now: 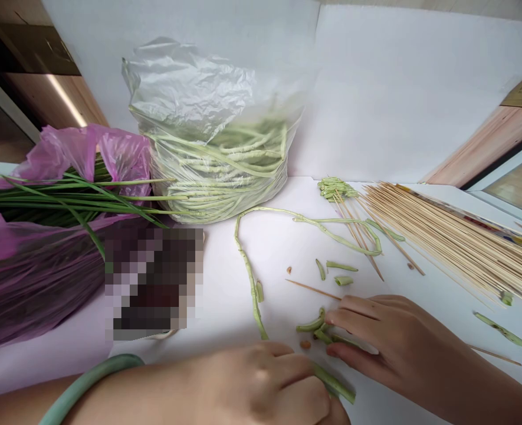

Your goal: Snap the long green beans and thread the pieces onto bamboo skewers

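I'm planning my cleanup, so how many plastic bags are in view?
2. A clear plastic bag of long pale green stems stands at the back; a pink plastic bag of long green stalks lies left of it. A blurred patch could hide another.

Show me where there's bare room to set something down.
Bare white surface lies inside the curve of the long bean, right of the plastic bag of beans. It's crowded at the bamboo skewers and around the right hand and left hand, among cut bean pieces.

Seems a home kitchen — bagged long beans (216, 159), green onions (66, 198) and bamboo skewers (446, 236) on a white counter (269, 248).
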Action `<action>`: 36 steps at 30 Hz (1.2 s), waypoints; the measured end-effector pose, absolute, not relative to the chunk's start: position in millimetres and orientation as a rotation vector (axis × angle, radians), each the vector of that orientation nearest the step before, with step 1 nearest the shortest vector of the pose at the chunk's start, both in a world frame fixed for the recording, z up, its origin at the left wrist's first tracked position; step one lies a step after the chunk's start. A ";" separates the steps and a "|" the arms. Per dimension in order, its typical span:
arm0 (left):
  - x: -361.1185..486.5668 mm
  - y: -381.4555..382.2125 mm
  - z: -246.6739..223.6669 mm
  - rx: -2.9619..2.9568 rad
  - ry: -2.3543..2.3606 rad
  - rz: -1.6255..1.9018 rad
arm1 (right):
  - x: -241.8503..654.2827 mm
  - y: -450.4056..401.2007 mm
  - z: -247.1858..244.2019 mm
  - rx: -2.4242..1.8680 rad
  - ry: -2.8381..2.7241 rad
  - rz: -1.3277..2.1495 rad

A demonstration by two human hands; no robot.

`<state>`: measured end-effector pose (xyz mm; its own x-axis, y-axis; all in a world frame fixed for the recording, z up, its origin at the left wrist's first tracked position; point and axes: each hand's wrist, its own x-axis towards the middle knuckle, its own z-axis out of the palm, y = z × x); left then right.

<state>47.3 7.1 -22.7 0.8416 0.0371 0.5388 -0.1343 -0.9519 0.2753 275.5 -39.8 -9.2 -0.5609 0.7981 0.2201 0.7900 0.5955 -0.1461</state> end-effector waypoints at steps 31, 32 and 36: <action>50.8 17.4 -18.0 2.751 0.293 0.693 | 243.3 -48.4 12.8 -1.115 -2.412 -0.070; 50.9 17.5 -18.5 2.767 0.277 0.708 | 242.1 -48.1 12.9 -1.123 -2.427 -0.052; 50.7 18.2 -18.2 2.781 0.189 0.724 | 241.6 -49.6 8.3 -1.192 -2.479 0.073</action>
<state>50.7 18.2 -18.2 0.8674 0.1893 0.4602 0.0594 -0.9576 0.2819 241.6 -49.6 8.3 -0.5635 0.7614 0.3205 0.7413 0.6373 -0.2107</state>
